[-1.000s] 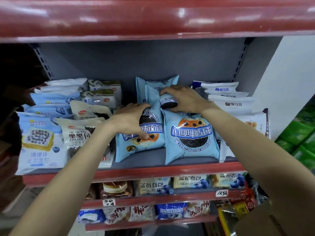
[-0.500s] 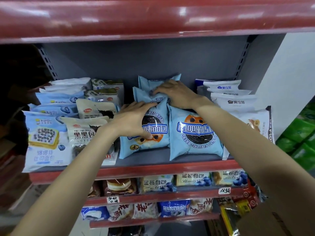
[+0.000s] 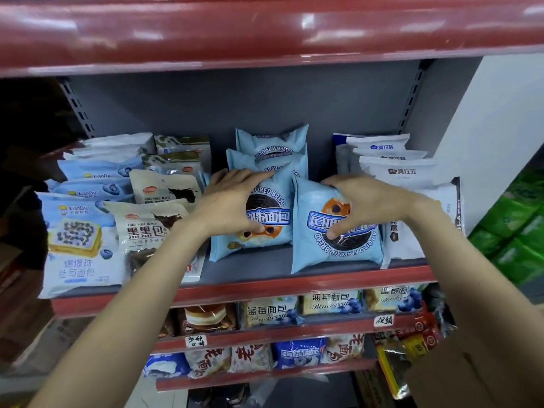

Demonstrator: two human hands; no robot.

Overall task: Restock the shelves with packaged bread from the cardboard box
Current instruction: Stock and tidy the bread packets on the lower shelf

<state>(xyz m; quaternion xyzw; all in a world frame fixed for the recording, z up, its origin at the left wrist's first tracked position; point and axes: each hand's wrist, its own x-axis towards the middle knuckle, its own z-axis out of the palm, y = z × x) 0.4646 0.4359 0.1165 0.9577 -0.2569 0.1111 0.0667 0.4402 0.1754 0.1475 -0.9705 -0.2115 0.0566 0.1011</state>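
Observation:
Several light-blue cookie-flavoured bread packs stand in the middle of the grey shelf (image 3: 253,269). My left hand (image 3: 232,201) holds the front left pack (image 3: 266,222), fingers over its top edge and thumb on its face. My right hand (image 3: 365,204) grips the front right pack (image 3: 318,248), which stands upside down, with fingers curled over its top and thumb pressed on the print. Two more such packs (image 3: 270,139) lean behind the left one. A corner of the cardboard box (image 3: 441,375) shows at the bottom right.
White packs (image 3: 391,172) crowd the right side of the shelf. Blueberry toast packs (image 3: 76,240) and black-bread packs (image 3: 147,231) fill the left. A red shelf lip (image 3: 265,33) hangs overhead. Lower shelves hold blueberry bread (image 3: 329,301). Green packs (image 3: 515,231) sit far right.
My right hand has left the rear stacked pack and come forward onto the front right pack. My left hand stays on the front left pack. The rear packs now show uncovered.

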